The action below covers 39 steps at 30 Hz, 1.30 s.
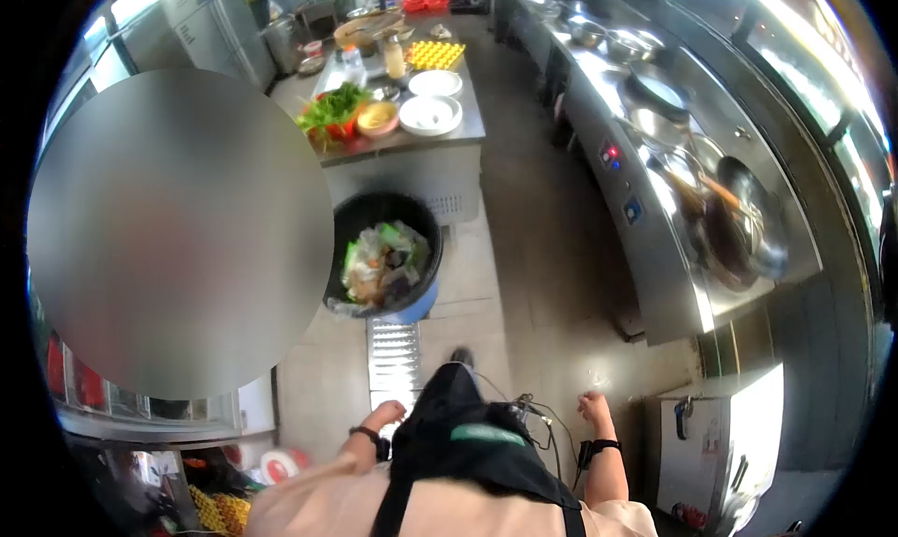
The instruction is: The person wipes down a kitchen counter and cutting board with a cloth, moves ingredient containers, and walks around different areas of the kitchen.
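Observation:
My left hand (384, 414) hangs low beside the black apron (458, 420), its fingers curled in, and I see nothing held in it. On the other side my right hand (592, 407) hangs over the floor, loosely closed, with no object showing in it. Thin dark cables (543, 415) loop between the apron and my right hand. Dark bands sit on both wrists. Ahead stands a black bin (432, 256) with food scraps and crumpled plastic inside, apart from both hands.
A steel table (449, 149) ahead carries white plates (432, 116), leafy greens (337, 108) and a yellow egg tray (436, 55). Woks (739, 186) line the right-hand stove counter (645, 284). A white cabinet (716, 439) stands low right. A floor grate (395, 355) lies ahead; a grey blur hides the left.

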Each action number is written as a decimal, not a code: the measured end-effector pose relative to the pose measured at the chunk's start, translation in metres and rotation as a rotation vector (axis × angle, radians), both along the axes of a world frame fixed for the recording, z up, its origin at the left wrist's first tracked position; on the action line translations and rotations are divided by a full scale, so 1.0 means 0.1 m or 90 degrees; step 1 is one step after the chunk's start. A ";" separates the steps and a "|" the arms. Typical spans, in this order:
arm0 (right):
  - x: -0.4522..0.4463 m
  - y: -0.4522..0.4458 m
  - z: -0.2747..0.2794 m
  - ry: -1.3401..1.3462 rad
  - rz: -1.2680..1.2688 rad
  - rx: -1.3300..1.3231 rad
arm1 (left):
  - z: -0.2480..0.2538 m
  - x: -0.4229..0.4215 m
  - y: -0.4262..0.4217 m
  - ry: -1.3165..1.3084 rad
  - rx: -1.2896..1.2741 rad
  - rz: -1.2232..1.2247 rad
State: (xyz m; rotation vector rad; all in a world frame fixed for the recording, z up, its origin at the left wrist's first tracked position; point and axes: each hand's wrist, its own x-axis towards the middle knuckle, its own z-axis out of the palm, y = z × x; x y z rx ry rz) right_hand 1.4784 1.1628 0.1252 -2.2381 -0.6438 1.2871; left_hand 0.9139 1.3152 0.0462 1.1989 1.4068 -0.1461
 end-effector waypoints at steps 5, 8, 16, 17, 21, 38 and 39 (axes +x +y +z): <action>0.44 1.73 0.01 0.005 0.029 0.054 | -0.12 0.78 1.45 -0.038 0.061 -0.026; 0.58 2.48 0.18 -0.001 0.001 -0.024 | -0.82 1.09 2.71 -0.079 0.129 -0.177; 1.68 4.11 0.55 0.043 -0.007 0.005 | 0.71 3.32 5.62 -0.107 0.260 -0.222; 1.83 4.39 0.60 0.028 -0.001 0.014 | 0.69 3.54 5.90 -0.155 0.298 -0.236; 2.56 5.70 0.85 -0.006 0.021 0.139 | 0.58 4.42 6.83 -0.173 0.330 -0.256; 4.36 11.18 2.49 0.174 0.387 0.290 | 1.97 6.61 10.20 -0.168 0.458 0.116; 4.33 11.44 2.38 0.183 0.397 0.290 | 1.90 6.55 10.43 -0.166 0.529 0.123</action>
